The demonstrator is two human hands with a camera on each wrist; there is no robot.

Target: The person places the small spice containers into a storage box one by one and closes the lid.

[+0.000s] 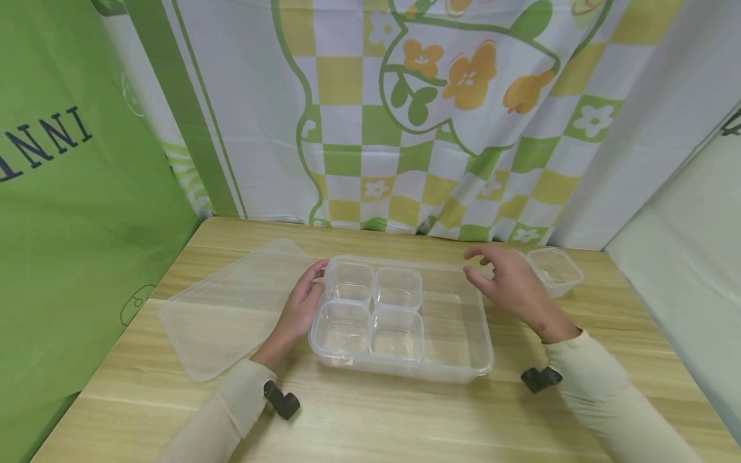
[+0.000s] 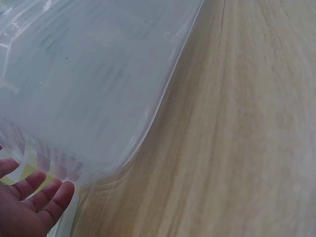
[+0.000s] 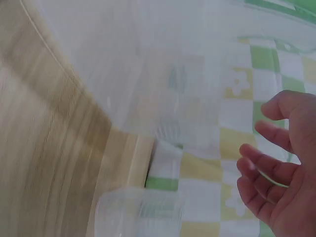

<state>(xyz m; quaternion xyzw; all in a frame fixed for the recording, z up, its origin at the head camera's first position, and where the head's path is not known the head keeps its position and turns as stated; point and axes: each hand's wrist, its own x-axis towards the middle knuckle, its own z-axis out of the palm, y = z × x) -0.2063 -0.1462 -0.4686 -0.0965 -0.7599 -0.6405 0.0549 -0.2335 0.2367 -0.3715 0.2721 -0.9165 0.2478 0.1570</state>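
Clear plastic, the rectangular tray point(image 1: 453, 331) lies, long axis left to right, between left hand point(image 1: 299, 302), fingers relaxed at its left end, and empty, loose-fingered right hand point(image 1: 509, 283). The right is nearer the small square transparent tub point(image 1: 557, 269).

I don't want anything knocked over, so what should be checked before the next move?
1. Four small boxes inside the large container: ok, grouped in its left part.
2. Room beside them: ok, the container's right part holds no box.
3. Right hand free: ok, it holds nothing.
4. Another small box available: ok, right of the container.
5. Lid off: ok, it lies to the left.
6. Left hand steadying the container: cannot tell; it is at the left side, firmness unclear.
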